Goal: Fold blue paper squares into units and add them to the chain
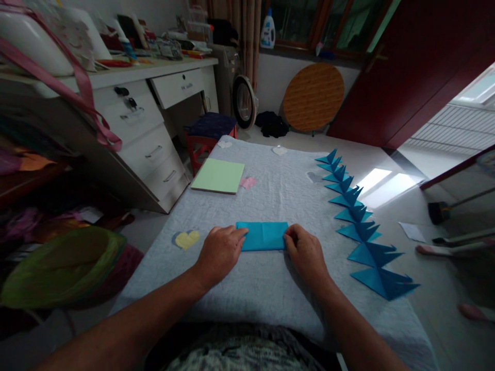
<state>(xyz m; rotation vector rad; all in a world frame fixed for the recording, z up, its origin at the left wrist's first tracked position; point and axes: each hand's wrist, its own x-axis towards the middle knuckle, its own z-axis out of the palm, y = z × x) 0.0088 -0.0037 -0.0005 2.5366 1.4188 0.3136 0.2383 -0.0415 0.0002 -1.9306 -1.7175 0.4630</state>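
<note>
A blue sheet of paper [263,236], folded into a rectangle with a faint crease down its middle, lies flat on the cloth-covered table in front of me. At its left end, my left hand [222,248] grips the edge between thumb and fingers. My right hand [305,249] pinches the opposite end, its fingers curled in. Along the table's right side stands a row of several folded blue paper cranes [361,232]. Farther off to the left rests a stack of light green paper [218,175].
The table's pale cloth [284,193] carries heart patches. A white drawer desk [150,149] stands left, with a red stool [201,149] beyond the table's far corner. A green-lined bin [65,263] sits at lower left. Part of another person's leg [444,250] shows at right.
</note>
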